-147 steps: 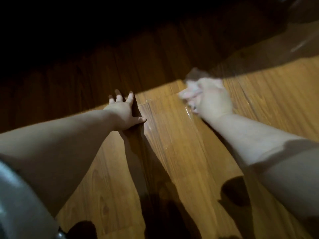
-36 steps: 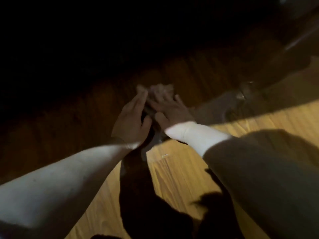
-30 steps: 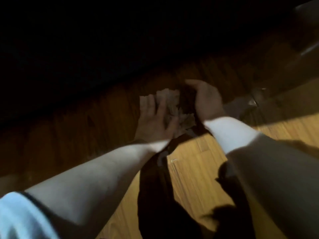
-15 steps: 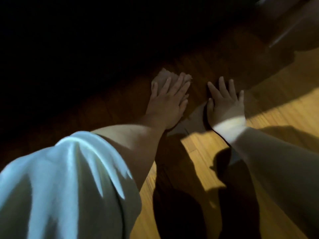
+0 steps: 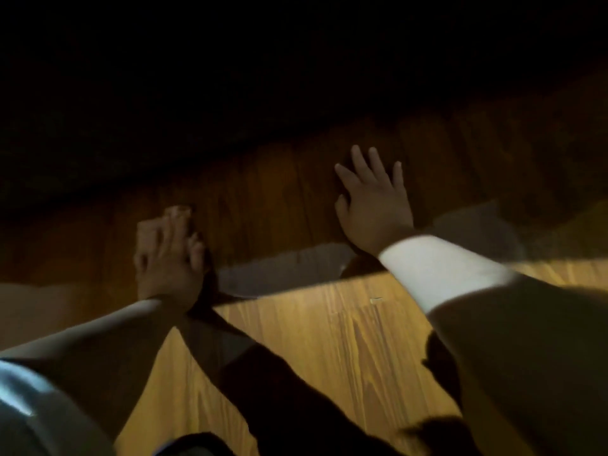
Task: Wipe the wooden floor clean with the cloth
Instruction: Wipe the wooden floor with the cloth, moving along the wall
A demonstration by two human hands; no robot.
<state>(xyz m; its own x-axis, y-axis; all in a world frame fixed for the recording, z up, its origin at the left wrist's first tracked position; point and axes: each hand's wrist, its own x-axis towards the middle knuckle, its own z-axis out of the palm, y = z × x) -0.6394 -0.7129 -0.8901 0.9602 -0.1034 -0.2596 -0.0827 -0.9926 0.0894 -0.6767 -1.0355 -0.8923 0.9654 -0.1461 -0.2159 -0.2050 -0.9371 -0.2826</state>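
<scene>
The scene is dim, with the whole upper part sunk in near-black. A hard-edged patch of warm light falls on the wooden floor [image 5: 329, 340] in the lower middle, crossed by dark arm shadows. Both hands lie in the shaded zone (the left hand [image 5: 167, 258] smeared by motion blur, the right hand [image 5: 375, 205] sharper). A pale sheen glints along the light's edge.
</scene>
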